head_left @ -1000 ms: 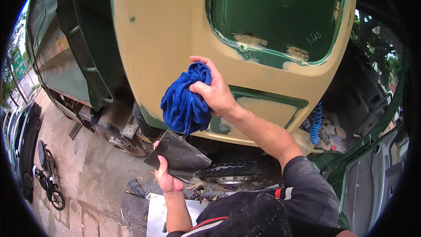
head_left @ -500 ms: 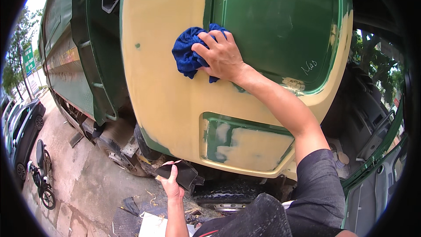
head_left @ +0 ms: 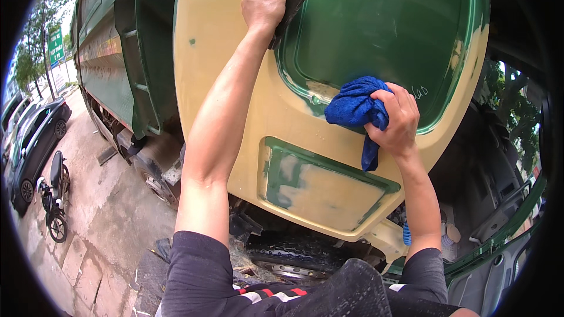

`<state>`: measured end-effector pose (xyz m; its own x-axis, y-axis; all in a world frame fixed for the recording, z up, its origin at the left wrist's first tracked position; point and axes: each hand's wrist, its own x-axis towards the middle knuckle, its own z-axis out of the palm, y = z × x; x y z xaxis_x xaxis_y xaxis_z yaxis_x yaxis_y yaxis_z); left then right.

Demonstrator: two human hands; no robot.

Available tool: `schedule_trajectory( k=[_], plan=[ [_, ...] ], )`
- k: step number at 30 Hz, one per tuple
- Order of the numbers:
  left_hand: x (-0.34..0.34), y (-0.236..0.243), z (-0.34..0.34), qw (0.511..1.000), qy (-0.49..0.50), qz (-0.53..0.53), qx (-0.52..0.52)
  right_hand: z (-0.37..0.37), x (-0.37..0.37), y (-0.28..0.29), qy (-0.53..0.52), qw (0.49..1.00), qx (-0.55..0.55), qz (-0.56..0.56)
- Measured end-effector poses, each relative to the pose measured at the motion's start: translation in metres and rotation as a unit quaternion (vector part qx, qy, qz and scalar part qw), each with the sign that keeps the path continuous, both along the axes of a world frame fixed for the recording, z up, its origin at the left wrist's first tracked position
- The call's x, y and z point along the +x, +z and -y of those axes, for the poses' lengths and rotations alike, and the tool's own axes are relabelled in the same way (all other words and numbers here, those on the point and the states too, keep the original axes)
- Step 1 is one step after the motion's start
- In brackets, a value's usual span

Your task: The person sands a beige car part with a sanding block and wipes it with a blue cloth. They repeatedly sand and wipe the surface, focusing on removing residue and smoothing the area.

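The left hand [head_left: 262, 7] is now high on the panel, where half a second ago it hung low by the wheel with the dark sheet. It has come up to press that dark abrasive sheet [head_left: 286, 0] flat against the upper edge, where cream filler meets green paint. The fingers are closed over the sheet's top corner and the palm bears on it, so this hand looks set to rub the surface. The right hand [head_left: 395, 118] has at the same time dropped from the upper part of the panel to its middle right. Its fingers are curled tight around a bunched blue cloth [head_left: 357, 107], part of which hangs below the fist. The cloth touches the panel at the lower rim of the green recessed area. Taken together, the change suggests wiping has given way to sanding, with the cloth kept in the other hand.

Both hands work on a truck door panel [head_left: 223, 82], mostly cream with green showing in the large recess above and in a smaller rectangular recess [head_left: 320, 179] below. Under the panel a tyre [head_left: 294, 255] shows. To the left lie a paved yard, a parked motorbike [head_left: 53, 196] and a dark car [head_left: 32, 141].
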<state>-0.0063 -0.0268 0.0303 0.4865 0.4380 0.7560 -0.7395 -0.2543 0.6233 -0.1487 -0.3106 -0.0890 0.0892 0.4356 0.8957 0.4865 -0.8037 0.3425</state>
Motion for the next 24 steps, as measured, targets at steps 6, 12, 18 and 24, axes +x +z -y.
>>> schedule_trajectory(
  k=[6, 12, 18, 24],
  plan=[
    [0.013, -0.005, 0.003, 0.995, -0.011, 0.022, 0.1, 0.067, -0.022, -0.036, -0.024, 0.998, -0.051, 0.033],
    [0.024, 0.006, 0.024, 0.954, -0.277, 0.113, -0.031, 0.074, -0.019, -0.038, -0.019, 0.998, -0.052, 0.044],
    [0.016, -0.002, 0.046, 0.969, 0.222, 0.066, 0.082, 0.075, -0.014, -0.044, 0.002, 0.997, -0.049, 0.058],
    [0.005, -0.019, 0.047, 0.982, 0.167, -0.02, 0.09, 0.077, -0.016, -0.046, -0.016, 0.997, -0.05, 0.064]
  ],
)
